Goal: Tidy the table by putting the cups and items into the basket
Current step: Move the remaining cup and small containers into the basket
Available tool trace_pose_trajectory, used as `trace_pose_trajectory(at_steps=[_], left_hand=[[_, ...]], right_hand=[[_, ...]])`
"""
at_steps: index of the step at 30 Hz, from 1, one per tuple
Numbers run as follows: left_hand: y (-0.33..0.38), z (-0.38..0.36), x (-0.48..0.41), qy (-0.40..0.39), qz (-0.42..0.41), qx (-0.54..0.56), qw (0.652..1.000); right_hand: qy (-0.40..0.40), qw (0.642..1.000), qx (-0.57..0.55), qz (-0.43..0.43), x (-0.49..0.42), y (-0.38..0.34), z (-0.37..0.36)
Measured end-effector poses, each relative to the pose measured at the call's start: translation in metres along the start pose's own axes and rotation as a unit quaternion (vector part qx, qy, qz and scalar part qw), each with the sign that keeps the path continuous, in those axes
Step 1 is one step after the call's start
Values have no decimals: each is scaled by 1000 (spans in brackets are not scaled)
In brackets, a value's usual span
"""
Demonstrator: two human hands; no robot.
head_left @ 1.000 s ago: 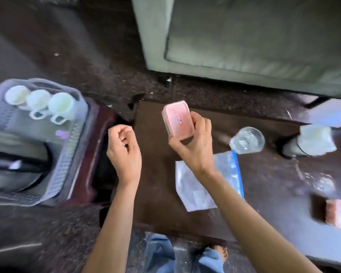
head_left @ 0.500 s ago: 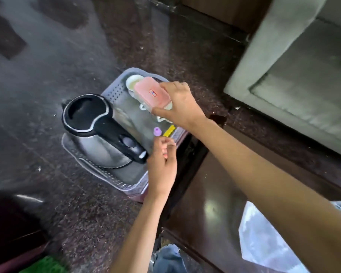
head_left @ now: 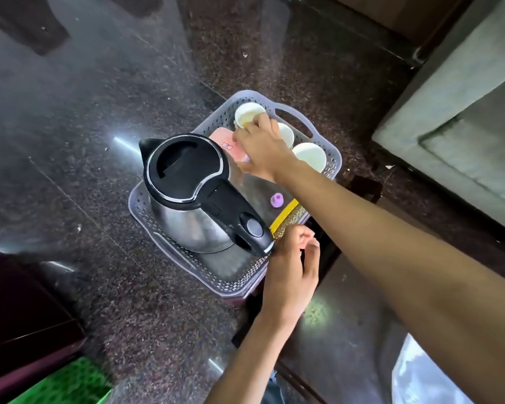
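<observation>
A grey perforated basket (head_left: 140, 205) sits on a low stand on the floor. It holds a steel kettle with a black lid (head_left: 187, 170), three white cups (head_left: 311, 156) along its far side, a small purple piece (head_left: 276, 199) and a yellow strip (head_left: 285, 214). A pink box (head_left: 220, 139) lies low inside the basket between the kettle and the cups. My right hand (head_left: 263, 150) covers it with fingers on it. My left hand (head_left: 292, 266) hovers at the basket's near rim, fingers loosely curled, holding nothing.
The dark wooden table (head_left: 347, 330) is at the lower right with a clear plastic bag (head_left: 420, 374) on it. A grey sofa (head_left: 464, 112) stands at the right. Speckled stone floor surrounds the basket. A green patch (head_left: 62, 383) shows at the lower left.
My right hand carried the pink box from over the table to the basket and lowered it beside the kettle. My left hand moved along to the basket's near rim. The view swung left.
</observation>
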State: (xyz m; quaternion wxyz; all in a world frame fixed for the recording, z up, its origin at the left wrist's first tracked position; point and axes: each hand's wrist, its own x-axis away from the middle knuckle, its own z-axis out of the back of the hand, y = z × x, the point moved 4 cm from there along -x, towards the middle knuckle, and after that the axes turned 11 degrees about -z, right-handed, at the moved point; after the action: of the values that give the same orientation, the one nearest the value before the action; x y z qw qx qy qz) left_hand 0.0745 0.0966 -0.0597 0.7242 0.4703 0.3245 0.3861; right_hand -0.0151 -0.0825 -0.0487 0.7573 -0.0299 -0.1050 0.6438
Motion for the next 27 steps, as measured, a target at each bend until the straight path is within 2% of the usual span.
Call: trace_pose_trajectory(at_steps=[5,11,15,19,22,27], left_hand=[[-2,0,2,-3,-16,5,1000],[-4,-2,2,1,-11,-11,1000],[1,-10,2,-10,-7,-18,1000],[16,-27,7,-22,-15,-30,999],[33,-51,16,-38,-27,-39,998],[65,-104,42,-77,-53,-34,995]], right_hand=[[9,999,11,-45,2,7,-19],[10,999,7,-45,4,9,-16],[103,993,-52,-39,27,25,8],[212,965,-139,-62,79,59,36],[251,946,-178,-104,134,96,46],[278,923,-179,-197,246,162,44]])
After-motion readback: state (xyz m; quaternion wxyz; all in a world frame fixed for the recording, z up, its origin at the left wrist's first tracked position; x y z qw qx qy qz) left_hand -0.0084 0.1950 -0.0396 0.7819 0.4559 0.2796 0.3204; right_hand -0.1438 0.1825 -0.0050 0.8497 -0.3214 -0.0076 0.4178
